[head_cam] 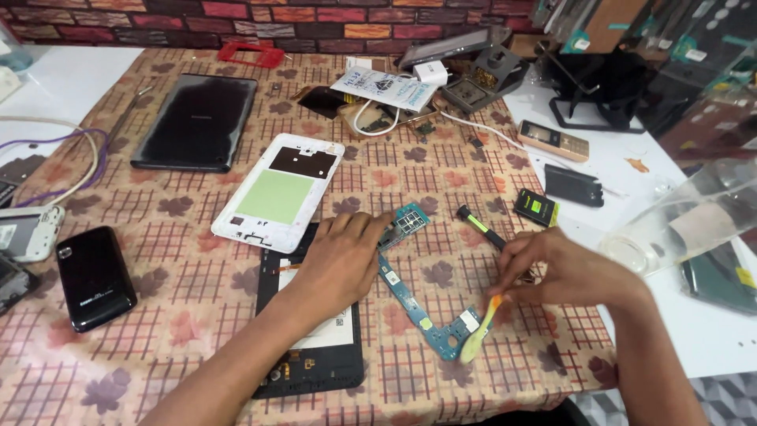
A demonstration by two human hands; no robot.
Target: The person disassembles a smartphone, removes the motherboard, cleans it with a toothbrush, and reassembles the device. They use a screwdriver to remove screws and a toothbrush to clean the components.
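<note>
Left hand (pixel 341 256) pressed flat, fingers together, on the upper end of a blue L-shaped circuit board (pixel 418 304) lying on the patterned tabletop (pixel 197 315), just right of an opened black tablet frame (pixel 311 347). Right hand (pixel 564 272) pinched shut on a yellow-bristled brush (pixel 479 331), bristles touching the board's lower corner. White back cover (pixel 280 192) just above, screwdriver (pixel 481 229) near.

Left hand (pixel 341 256) pressed on blue circuit board (pixel 418 304); right hand (pixel 564 272) brushed its lower end with yellow toothbrush (pixel 479 335).
</note>
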